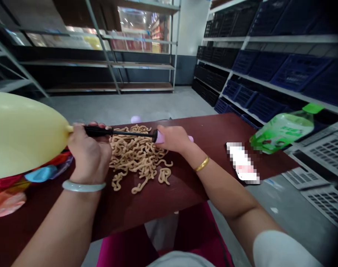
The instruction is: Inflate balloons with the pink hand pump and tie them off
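A pale yellow balloon (24,133), blown up large, fills the left edge of the head view. My left hand (89,152) is closed at its neck and around the black end of a balloon pump (132,133), where the two meet. The pump lies level, its thin dark rod showing between my hands. Around its pink part, my right hand (172,138) is wrapped, and a bit of pink sticks out past the fist. Behind and below the pump, a heap of tan, curly, cord-like pieces (142,159) is spread on the dark red table (124,215).
Limp coloured balloons (42,173) lie on the table at the left. On the right are a phone (242,163) with a blurred screen and a green-capped bottle (285,129). Shelves with blue crates (297,72) stand beyond, and grey crates (327,159) are at the right edge.
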Available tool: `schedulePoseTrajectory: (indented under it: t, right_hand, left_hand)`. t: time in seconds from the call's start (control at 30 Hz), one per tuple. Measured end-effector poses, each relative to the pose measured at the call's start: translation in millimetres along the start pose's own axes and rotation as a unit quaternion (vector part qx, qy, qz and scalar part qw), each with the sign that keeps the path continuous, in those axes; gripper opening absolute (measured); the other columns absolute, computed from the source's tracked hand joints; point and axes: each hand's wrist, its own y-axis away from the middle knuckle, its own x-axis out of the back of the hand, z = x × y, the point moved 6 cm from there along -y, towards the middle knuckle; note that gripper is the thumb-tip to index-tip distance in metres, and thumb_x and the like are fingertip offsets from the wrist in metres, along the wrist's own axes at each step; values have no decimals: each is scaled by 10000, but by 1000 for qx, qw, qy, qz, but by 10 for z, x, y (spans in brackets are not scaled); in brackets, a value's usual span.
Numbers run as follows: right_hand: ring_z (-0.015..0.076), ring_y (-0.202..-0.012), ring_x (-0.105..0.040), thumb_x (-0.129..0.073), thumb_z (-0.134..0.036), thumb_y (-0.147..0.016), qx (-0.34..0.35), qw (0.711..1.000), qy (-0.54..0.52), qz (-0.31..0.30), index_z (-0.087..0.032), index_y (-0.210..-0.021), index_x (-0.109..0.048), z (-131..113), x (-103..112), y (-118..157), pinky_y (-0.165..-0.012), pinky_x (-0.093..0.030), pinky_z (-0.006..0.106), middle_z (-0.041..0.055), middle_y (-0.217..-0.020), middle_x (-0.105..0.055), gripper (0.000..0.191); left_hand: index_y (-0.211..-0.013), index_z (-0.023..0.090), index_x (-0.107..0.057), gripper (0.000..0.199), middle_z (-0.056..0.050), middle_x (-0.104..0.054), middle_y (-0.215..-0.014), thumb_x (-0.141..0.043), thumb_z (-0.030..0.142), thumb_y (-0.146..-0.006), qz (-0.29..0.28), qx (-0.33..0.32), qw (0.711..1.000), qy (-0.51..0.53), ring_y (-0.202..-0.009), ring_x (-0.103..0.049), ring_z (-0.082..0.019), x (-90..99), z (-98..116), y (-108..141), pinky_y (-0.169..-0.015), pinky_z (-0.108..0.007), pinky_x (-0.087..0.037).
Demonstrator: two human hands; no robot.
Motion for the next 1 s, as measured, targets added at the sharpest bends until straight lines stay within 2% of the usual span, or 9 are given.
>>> schedulePoseTrajectory:
  t: [0.13, 0.23, 0.4, 0.5, 0.6, 0.83, 0.93, 1.0]
  right_hand:
    - [271, -869, -650, -561, -572, -808, 7, 1000, -3, 3, -191, -1156, -490, -41, -13, 0, -695, -427, 329, 94, -985, -700, 521]
    - [264, -862, -651, -547, -554, -820, 21, 999, -21, 14, -190, -1170, -474, -179, 1, 27, -692, -434, 329, 89, -977, -702, 510]
    - [254, -838, -660, -520, -520, -839, 24, 998, -50, 34, -189, -1149, -478, -329, 28, 65, -680, -448, 332, 82, -974, -704, 455]
    - [256, -851, -665, -503, -543, -846, 13, 997, -67, 39, -195, -1153, -484, -318, 44, 54, -687, -453, 333, 77, -984, -706, 465]
    - [261, -867, -668, -485, -580, -847, 7, 997, -74, 29, -199, -1132, -507, -268, 66, 32, -695, -453, 331, 75, -994, -707, 477]
    - [262, -867, -670, -486, -570, -836, -13, 999, -48, 4, -220, -1064, -554, -95, 128, 7, -678, -439, 317, 71, -972, -708, 423]
    - [257, -874, -666, -510, -554, -822, -7, 999, -46, 9, -219, -1059, -556, -73, 129, 6, -688, -435, 315, 70, -965, -704, 412]
    - [261, -865, -666, -542, -548, -798, -1, 999, -45, 19, -214, -1052, -555, -86, 112, 11, -689, -436, 322, 69, -950, -702, 420]
  left_hand:
    - [-803, 182, -481, 207, 6, -573, -708, -395, 224, -986, -33, 35, 999, -9, -693, -583, -113, -153, -281, 267, -758, -326, -496]
    - [-810, 163, -491, 221, 5, -575, -706, -372, 208, -991, -49, 44, 998, -17, -681, -571, -111, -272, -440, 508, -760, -320, -504]
    - [-802, 169, -550, 197, -10, -577, -747, -456, 224, -966, -109, 48, 993, -20, -717, -572, -121, -419, -518, 713, -775, -324, -520]
    - [-802, 166, -558, 184, -18, -568, -747, -487, 243, -952, -109, 48, 992, -31, -715, -577, -130, -416, -445, 652, -756, -323, -527]
    - [-789, 172, -535, 166, -11, -555, -741, -489, 216, -942, -86, 30, 995, -36, -715, -574, -128, -363, -265, 470, -738, -317, -528]
    - [-789, 174, -482, 83, 15, -516, -716, -490, 146, -866, 2, 22, 999, -23, -664, -559, -126, -77, 179, -20, -661, -298, -514]
    - [-780, 172, -477, 90, 14, -515, -711, -492, 162, -868, 6, 5, 1000, -10, -652, -549, -123, -26, 204, -62, -659, -288, -508]
    - [-768, 170, -475, 115, 12, -518, -708, -495, 190, -880, 2, -2, 1000, -6, -645, -542, -121, -37, 136, -17, -671, -292, -508]
